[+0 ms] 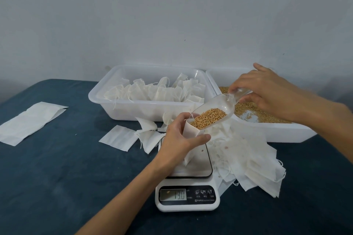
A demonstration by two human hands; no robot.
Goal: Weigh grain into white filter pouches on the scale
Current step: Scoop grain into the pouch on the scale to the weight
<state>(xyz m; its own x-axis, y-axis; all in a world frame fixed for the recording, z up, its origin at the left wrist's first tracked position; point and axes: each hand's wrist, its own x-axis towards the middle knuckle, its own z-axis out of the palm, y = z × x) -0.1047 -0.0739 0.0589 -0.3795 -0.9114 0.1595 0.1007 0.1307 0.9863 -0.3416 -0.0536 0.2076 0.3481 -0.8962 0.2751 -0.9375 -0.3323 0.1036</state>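
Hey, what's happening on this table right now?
A person is filling a white filter pouch with grain. The left hand holds the pouch open above the scale, whose display seems to read 13.0. The right hand grips a clear scoop of grain, tipped into the pouch's mouth. Behind, one white tub holds filled pouches and another holds loose grain. Empty pouches lie piled beside the scale.

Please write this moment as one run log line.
left hand: holds pouch on scale | right hand: tilts scoop | display: 13.0
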